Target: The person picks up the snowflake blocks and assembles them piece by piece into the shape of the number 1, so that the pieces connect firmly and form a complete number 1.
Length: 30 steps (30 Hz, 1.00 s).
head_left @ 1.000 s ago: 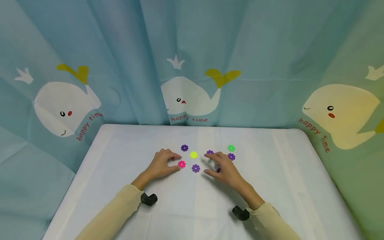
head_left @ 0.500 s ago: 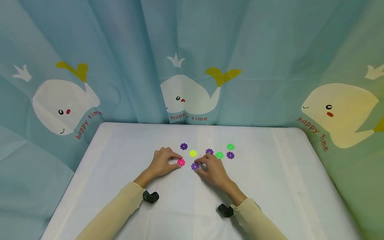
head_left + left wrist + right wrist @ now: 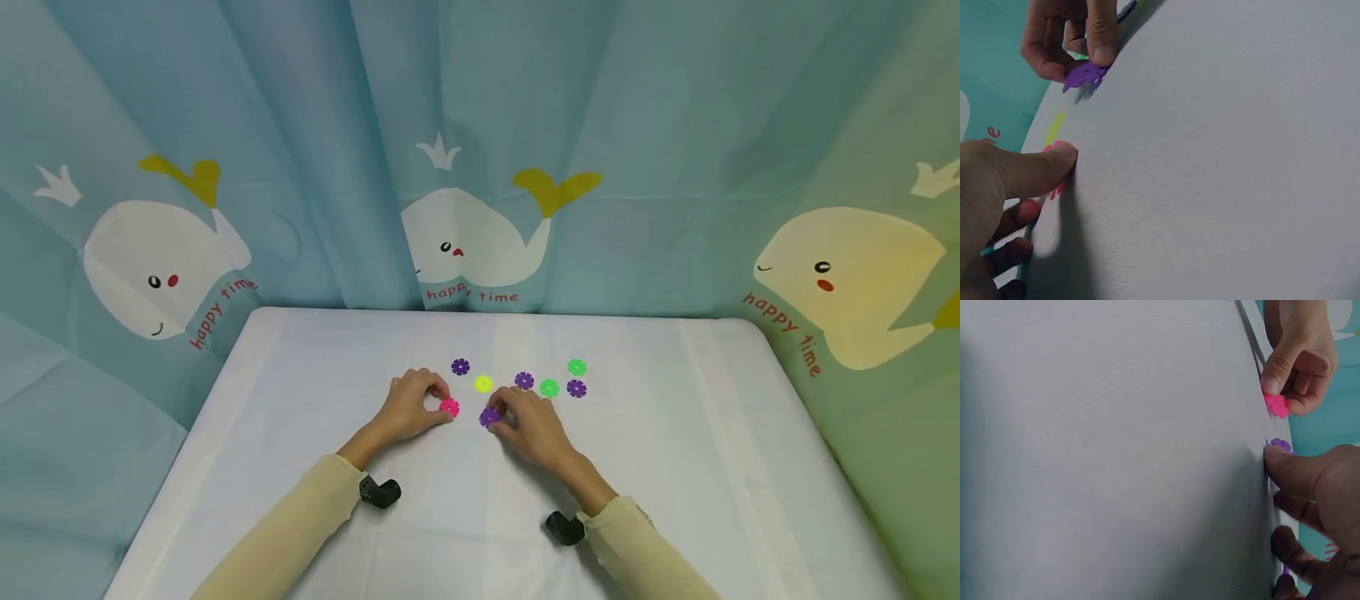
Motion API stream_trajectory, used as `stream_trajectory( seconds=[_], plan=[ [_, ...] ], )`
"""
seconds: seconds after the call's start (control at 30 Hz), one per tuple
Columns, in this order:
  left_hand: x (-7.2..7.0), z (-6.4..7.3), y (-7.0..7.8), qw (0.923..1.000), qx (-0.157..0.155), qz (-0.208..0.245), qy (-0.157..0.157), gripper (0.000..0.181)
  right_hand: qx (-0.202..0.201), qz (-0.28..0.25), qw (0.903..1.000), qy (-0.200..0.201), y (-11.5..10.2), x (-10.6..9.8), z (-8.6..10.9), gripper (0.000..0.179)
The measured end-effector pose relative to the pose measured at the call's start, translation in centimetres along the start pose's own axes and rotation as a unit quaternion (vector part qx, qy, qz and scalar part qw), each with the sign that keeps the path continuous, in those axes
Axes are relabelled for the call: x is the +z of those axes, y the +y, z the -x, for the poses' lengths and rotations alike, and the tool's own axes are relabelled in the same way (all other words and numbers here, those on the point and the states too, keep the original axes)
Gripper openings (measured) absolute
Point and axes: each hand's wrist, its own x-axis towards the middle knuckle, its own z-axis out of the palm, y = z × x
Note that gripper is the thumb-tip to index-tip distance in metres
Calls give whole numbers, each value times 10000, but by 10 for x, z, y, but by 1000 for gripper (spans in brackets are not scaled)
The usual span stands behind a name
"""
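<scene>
Between the thumb and index finger of my left hand (image 3: 405,408) is a pink notched snowflake disc (image 3: 449,407), pinched by its edge. In the right wrist view that pink disc (image 3: 1277,406) looks tilted up. My right hand (image 3: 534,425) pinches a purple snowflake disc (image 3: 489,417) a short way to the right. The left wrist view shows the purple disc (image 3: 1085,75) tilted, with its shadow on the white surface beneath. The two discs are apart. The fingers partly cover both.
Behind the hands lie a yellow disc (image 3: 483,384), a dark purple disc (image 3: 461,367), another purple disc (image 3: 524,381), two green discs, one of them a near green disc (image 3: 550,388), and a purple disc (image 3: 577,388) at right. A whale-print curtain (image 3: 660,167) hangs beyond the white table (image 3: 675,467).
My right hand has moved left to the purple disc and taken hold of it, uncovering a green disc. The left fingers have closed on the pink disc, which has tilted.
</scene>
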Motion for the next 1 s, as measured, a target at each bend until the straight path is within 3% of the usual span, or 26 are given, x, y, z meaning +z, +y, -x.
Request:
stream_trajectory(
  seconds=[0.17,0.3,0.5,0.63,0.8,1.0],
  plan=[
    [3,2,0,9988,133,473,53,26,-53,-232,9997,-5,-1,-1,3,24],
    [5,3,-1,9966,309,746,179,22,-82,-554,9984,-22,0,-3,5,32],
    [7,5,-3,9946,497,853,333,21,-132,-1046,9944,54,3,-8,7,32],
    [6,6,-2,9939,574,868,365,20,122,-1447,9892,206,4,-14,9,31],
    [0,7,7,9888,783,1149,533,18,640,-2134,9747,191,5,-23,11,34],
    [-10,8,26,9818,1010,1431,734,16,711,-2496,9656,135,-1,-35,12,35]
  ],
)
